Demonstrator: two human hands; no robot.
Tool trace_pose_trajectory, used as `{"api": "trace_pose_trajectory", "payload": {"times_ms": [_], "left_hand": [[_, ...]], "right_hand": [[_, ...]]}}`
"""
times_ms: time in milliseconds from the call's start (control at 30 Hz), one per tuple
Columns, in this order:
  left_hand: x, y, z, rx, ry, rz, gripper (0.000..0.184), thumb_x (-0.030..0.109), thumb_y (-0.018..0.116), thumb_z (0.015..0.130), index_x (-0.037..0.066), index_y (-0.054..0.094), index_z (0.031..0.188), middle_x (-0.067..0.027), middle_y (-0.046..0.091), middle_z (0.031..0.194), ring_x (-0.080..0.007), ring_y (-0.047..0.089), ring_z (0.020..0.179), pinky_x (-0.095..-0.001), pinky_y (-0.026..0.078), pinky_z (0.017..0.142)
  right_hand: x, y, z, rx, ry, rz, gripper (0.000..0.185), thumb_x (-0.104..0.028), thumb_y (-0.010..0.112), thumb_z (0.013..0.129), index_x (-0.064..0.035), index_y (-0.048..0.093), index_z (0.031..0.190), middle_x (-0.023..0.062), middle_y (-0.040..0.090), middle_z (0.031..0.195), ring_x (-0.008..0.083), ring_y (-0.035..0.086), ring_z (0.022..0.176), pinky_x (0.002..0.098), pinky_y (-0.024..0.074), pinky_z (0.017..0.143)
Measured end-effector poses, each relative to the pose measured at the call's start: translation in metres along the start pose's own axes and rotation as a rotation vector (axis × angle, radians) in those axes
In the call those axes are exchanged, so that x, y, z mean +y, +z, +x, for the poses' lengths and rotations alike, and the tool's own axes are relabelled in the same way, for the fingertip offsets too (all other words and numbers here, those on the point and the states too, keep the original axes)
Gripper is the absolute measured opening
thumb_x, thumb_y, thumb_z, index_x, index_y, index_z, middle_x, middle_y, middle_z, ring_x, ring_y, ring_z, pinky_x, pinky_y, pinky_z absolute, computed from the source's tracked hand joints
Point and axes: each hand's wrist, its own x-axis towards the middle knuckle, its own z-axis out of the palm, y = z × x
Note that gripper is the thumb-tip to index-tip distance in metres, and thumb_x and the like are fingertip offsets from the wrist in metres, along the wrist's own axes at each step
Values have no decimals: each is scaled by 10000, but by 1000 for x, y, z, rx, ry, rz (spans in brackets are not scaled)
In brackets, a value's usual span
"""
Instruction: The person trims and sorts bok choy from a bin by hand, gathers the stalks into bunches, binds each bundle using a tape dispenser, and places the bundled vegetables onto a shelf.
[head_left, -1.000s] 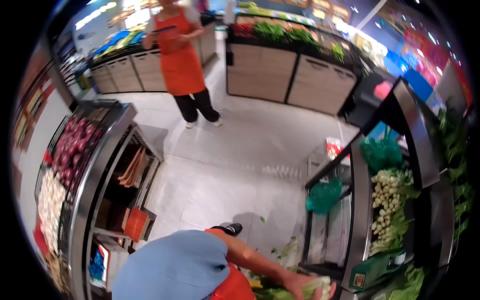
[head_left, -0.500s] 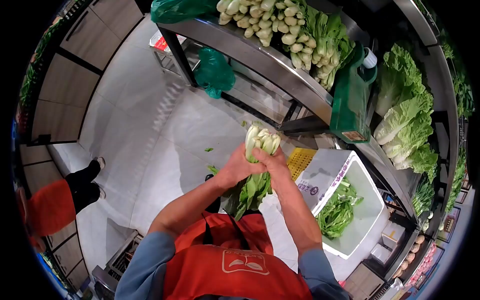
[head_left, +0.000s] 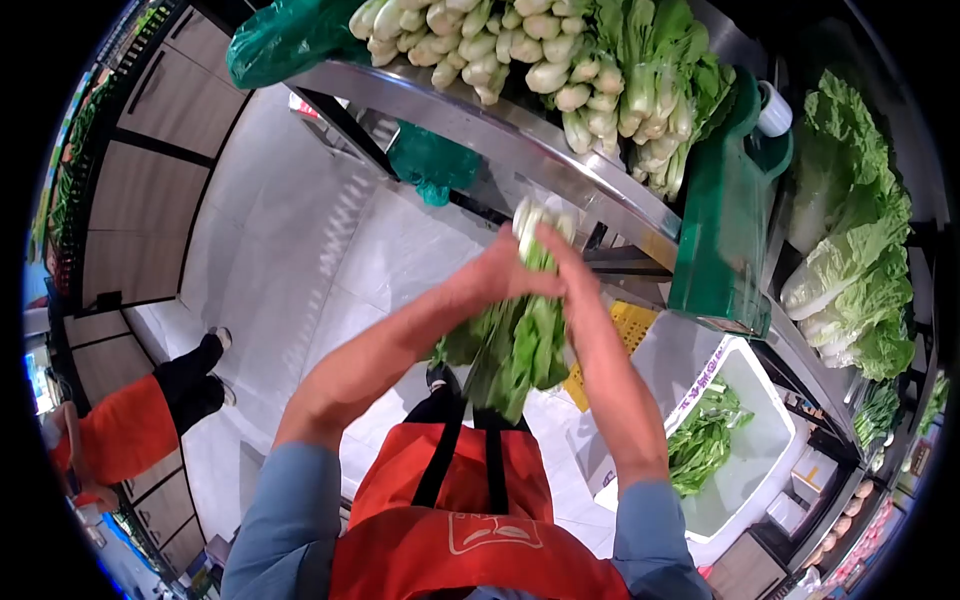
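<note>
A bunch of leafy greens [head_left: 525, 345] hangs between my two hands, its pale stem ends up and its leaves down toward my red apron. My left hand [head_left: 500, 268] wraps round the stems from the left side. On the right side, my right hand [head_left: 563, 262] presses against the same stems, somewhat blurred by motion. Ahead, rows of similar greens with pale stems [head_left: 480, 45] lie on the metal-edged shelf [head_left: 500, 130]. To the right below, a white foam box [head_left: 770, 480] holds loose leafy greens [head_left: 705, 440].
A green plastic holder [head_left: 720, 220] stands at the shelf edge, beside large leafy cabbages [head_left: 850, 250]. Green bags [head_left: 290, 45] lie on and under the shelf. A yellow crate [head_left: 630, 330] is behind the foam box. A person in a red apron [head_left: 125, 430] stands at the left.
The view has swung from the aisle down to the shelf. Both hands now hold the bunch upright and have moved slightly forward, nearer the shelf.
</note>
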Motion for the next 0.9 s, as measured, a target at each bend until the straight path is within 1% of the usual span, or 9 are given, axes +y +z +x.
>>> {"api": "trace_pose_trajectory", "payload": {"times_ms": [67,233,367,400,567,633,667,700,900], "left_hand": [[22,-17,21,-27,-285,-160,832,207,859,669,18,464,1376,-124,621,1220,-232,596,1130,-356,494,961],[-2,-10,8,7,-84,191,1148,340,881,581,-98,268,1447,-208,584,1267,-271,568,1179,-335,459,1020],[53,-26,30,-151,-443,196,948,334,845,589,-76,438,1342,-195,650,1145,-250,638,1028,-324,520,897],[60,-31,33,-301,-443,16,811,276,817,604,-46,508,1281,-166,670,1102,-233,655,961,-317,534,832],[4,-19,23,-29,-102,119,655,219,777,634,-36,592,1208,-141,694,1024,-208,670,896,-317,539,791],[47,-29,29,-206,-325,129,736,241,786,622,-30,556,1266,-164,677,1092,-224,660,957,-324,532,834],[59,-35,34,-299,-439,129,776,252,790,616,-27,538,1295,-176,668,1126,-232,655,987,-328,529,855],[50,-37,42,-345,-509,203,953,294,799,604,-65,403,1393,-212,611,1240,-257,617,1094,-331,502,927],[21,-22,7,-54,-227,294,1062,394,809,612,-152,321,1381,-227,631,1179,-294,627,1100,-340,489,950]], "right_hand": [[-37,13,3,-40,59,47,765,-436,800,744,-65,524,1354,129,615,1208,240,636,1048,341,517,913],[5,10,3,29,-94,127,748,-455,774,773,-51,526,1352,131,623,1200,236,629,1072,350,499,945],[-20,11,10,16,53,177,647,-508,713,800,-63,597,1255,110,645,1128,229,645,1004,347,515,885],[-18,10,18,3,48,199,633,-504,713,798,-65,604,1242,108,647,1117,228,647,991,347,517,878],[-2,15,-1,25,-23,244,615,-451,739,824,-66,575,1275,103,649,1127,222,653,1004,359,536,866],[-5,8,5,-95,38,308,644,-423,749,846,-61,525,1329,106,631,1188,223,648,1050,383,546,878],[-22,15,3,15,90,239,687,-406,778,816,-64,506,1346,111,620,1210,232,645,1051,397,547,878],[-20,13,10,6,91,242,696,-384,789,803,-65,499,1350,111,624,1202,236,639,1058,390,543,884],[-6,21,-4,-2,-142,196,676,-282,801,760,-68,507,1329,105,614,1215,228,611,1089,368,510,934]]}}
